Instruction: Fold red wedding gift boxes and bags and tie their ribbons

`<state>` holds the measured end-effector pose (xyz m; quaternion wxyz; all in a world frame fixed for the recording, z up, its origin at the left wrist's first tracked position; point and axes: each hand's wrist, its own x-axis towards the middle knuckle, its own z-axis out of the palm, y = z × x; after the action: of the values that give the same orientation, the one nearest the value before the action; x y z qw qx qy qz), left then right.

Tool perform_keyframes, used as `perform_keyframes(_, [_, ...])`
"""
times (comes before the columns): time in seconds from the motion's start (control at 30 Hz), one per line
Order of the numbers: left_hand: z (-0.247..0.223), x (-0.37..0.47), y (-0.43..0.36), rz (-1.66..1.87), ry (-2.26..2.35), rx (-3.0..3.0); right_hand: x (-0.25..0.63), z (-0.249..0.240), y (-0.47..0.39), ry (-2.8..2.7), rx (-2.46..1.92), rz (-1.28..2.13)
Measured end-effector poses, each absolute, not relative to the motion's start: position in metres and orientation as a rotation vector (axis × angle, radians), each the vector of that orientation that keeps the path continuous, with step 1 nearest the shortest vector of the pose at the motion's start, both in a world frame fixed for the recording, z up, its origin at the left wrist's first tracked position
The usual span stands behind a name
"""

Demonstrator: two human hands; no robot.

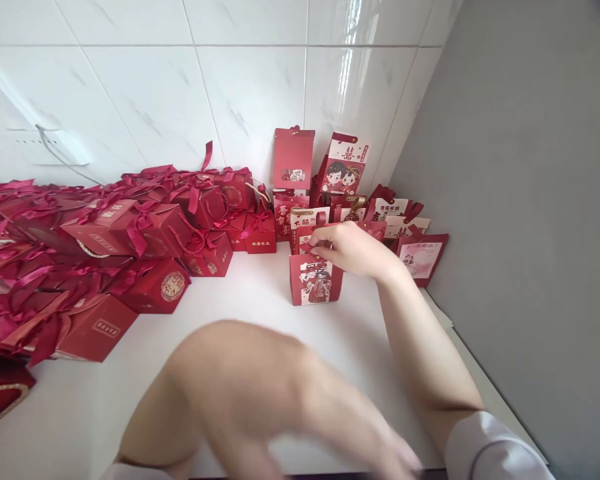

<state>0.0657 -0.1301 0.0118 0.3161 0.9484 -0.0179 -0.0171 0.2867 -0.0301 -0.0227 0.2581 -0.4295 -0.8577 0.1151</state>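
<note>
My right hand (347, 250) reaches to a small red gift box (316, 283) with a cartoon figure on its front, which stands upright on the white table (250, 293). Thumb and fingers are pinched at the top of that box. Close to the camera, my left hand (300, 393) is blurred by motion, its fingers spread apart and pointing to the lower right, with nothing seen in it. Right behind the held box stand more upright boxes with printed fronts, among them a white and red one (345, 163) with two cartoon faces.
Many red boxes with dark red ribbons (103, 227) are piled along the left side, some stacked. White wall tiles (250, 87) rise behind the table. A grey wall (520, 200) bounds the right side, with a printed box (423, 259) near it.
</note>
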Motion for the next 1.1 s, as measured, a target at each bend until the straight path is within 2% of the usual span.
perform_keyframes(0.03, [0.020,0.065,-0.114,-0.013,0.076,2.472,0.282,-0.024,-0.030,-2.307,-1.158,0.312])
perform_keyframes(0.1, [0.029,0.060,-0.086,0.145,0.608,2.460,0.275,-0.028,-0.030,-2.278,-1.140,0.360])
perform_keyframes(0.23, [0.018,0.043,-0.040,0.397,1.424,2.490,0.265,-0.036,-0.028,-2.284,-1.081,0.469])
perform_keyframes(0.27, [0.011,0.040,-0.030,0.405,1.462,2.490,0.263,-0.038,-0.028,-2.288,-1.071,0.467])
perform_keyframes(0.4, [-0.010,0.041,-0.001,-0.024,1.278,2.362,0.257,-0.042,-0.026,-2.273,-1.042,0.436])
perform_keyframes(0.47, [-0.015,0.044,0.005,-0.088,1.256,2.326,0.259,-0.041,-0.025,-2.258,-1.035,0.418])
perform_keyframes(0.77, [-0.005,0.039,0.001,0.074,1.257,2.292,0.280,-0.030,-0.025,-2.105,-1.040,0.450])
perform_keyframes(0.97, [-0.006,0.036,0.003,0.188,1.275,2.334,0.254,-0.039,-0.025,-2.279,-0.706,0.445])
perform_keyframes(1.1, [-0.007,0.036,0.003,0.157,1.250,2.334,0.260,-0.036,-0.024,-2.306,-0.808,0.397])
